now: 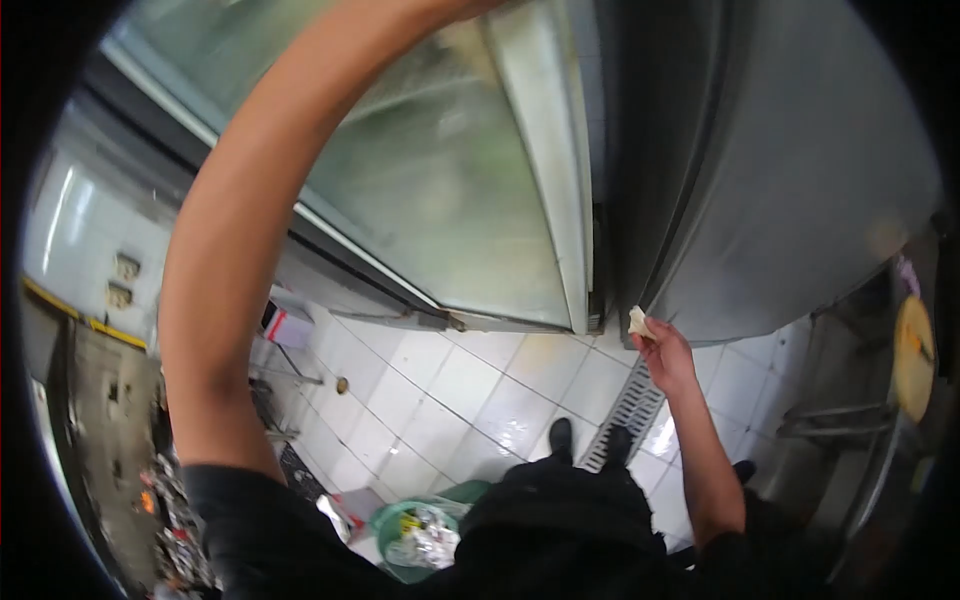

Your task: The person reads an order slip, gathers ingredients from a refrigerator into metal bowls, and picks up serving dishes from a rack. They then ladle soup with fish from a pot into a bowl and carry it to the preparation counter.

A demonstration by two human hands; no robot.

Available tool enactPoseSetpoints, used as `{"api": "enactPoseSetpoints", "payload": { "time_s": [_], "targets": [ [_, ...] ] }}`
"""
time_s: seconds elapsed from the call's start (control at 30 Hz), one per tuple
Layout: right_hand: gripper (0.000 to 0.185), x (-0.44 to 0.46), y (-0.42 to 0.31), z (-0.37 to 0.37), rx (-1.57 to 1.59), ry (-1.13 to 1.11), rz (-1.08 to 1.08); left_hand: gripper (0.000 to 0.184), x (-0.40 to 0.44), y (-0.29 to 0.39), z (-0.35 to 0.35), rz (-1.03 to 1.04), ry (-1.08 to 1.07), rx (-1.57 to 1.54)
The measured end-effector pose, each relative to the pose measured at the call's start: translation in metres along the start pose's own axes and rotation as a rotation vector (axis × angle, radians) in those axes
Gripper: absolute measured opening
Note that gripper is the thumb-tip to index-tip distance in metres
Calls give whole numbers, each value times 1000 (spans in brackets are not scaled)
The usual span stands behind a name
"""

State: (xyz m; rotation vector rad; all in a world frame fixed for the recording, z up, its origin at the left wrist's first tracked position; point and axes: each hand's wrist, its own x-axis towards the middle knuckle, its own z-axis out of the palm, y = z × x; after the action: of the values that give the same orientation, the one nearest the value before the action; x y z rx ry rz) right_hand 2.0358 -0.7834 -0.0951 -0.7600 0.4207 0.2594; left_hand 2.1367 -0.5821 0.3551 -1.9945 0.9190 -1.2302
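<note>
My left arm [240, 250] reaches up across a glass-fronted door [450, 200] with a pale frame. The left wrist runs to the top edge of the view near that frame, and the fingers are cut off there. Low on the right, my right hand [668, 358] pinches a small off-white piece [639, 322], whose kind I cannot make out. That hand is close to the lower edge of a large grey metal panel [800, 190].
White floor tiles [500, 400] lie below, with a slotted drain grate [632, 405] by my feet. A green bin [395, 525] holds crumpled foil-like waste. At the right, a round yellowish board [914, 360] stands by a metal rack [840, 420].
</note>
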Motion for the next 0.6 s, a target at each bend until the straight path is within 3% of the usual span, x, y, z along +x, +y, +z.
{"api": "enactPoseSetpoints", "payload": {
  "time_s": [0.13, 0.23, 0.3, 0.4, 0.53, 0.6],
  "targets": [
    [20, 46, 30, 35, -18, 1, 95, 14, -48, -6, -62, 172, 158, 36],
    [26, 105, 72, 72, -56, -59, 227, 16, -76, -13, -105, 240, 88, -118],
    [29, 136, 97, 116, -94, 30, 369, 16, -96, -14, -133, 231, 44, -118],
    [30, 183, 133, 169, -123, 65, 385, 17, -123, -16, -167, 171, -11, -70],
    [36, 249, 151, 256, 44, -75, 240, 18, -158, -18, -201, 78, -56, 1],
    [45, 250, 130, 298, -27, -112, 303, 19, -169, -19, -211, 38, -72, 33]
  ]
}}
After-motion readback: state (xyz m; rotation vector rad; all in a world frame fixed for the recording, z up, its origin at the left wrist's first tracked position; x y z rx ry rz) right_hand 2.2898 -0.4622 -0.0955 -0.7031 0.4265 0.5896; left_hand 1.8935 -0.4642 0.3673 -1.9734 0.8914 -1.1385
